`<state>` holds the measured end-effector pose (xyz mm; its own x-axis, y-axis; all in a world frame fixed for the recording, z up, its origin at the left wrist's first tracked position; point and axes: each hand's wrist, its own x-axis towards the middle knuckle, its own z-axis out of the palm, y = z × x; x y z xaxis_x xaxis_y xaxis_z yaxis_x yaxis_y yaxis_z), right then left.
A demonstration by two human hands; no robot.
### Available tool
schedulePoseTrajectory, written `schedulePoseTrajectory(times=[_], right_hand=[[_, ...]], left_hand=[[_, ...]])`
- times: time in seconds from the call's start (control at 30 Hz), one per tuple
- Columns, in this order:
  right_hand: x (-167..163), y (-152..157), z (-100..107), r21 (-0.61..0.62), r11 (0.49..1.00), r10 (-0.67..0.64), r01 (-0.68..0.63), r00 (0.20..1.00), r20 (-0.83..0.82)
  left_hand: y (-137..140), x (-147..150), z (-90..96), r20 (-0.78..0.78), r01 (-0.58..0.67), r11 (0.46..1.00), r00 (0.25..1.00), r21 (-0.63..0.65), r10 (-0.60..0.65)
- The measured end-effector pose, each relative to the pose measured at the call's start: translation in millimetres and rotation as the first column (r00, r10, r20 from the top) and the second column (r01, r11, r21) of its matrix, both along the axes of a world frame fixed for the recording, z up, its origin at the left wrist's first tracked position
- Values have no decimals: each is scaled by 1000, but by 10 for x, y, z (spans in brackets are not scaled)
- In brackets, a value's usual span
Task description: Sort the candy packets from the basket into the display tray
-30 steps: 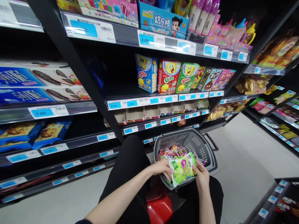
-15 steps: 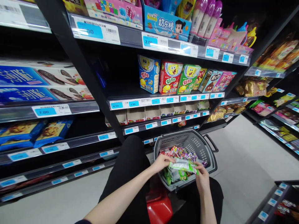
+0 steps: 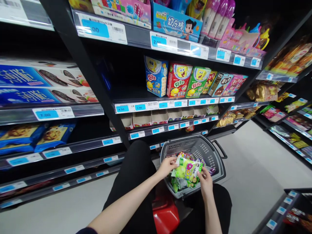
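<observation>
Between my two hands is a green candy bag, its printed front turned up towards me. My left hand pinches the bag's left end, and my right hand grips its right end. The bag is held over a grey shopping basket standing between my knees. Inside the basket lie several colourful wrapped candy packets, partly hidden beneath the bag and my hands.
Before me rises a black shelf with SpongeBob snack boxes and a row of open cartons. Blue biscuit packs lie at left. A red stool shows between my legs. Grey floor extends right.
The bag has turned over from its silvery underside to its printed front, spreading flatter between my hands. My right hand has shifted slightly down and left.
</observation>
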<state>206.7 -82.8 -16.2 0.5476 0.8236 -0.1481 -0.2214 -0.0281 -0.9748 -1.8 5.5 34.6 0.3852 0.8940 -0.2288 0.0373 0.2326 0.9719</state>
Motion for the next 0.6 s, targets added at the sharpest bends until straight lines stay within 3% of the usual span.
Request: schedulePoseTrajectory(times=[0.33, 0.6], right_hand=[[0, -54, 244, 8, 994, 110, -111, 977, -181], [26, -55, 201, -29, 999, 19, -17, 998, 57]], left_hand=[[-2, 13, 14, 125, 48, 968, 992, -247, -17], [-9, -7, 81, 42, 101, 968, 995, -232, -94]])
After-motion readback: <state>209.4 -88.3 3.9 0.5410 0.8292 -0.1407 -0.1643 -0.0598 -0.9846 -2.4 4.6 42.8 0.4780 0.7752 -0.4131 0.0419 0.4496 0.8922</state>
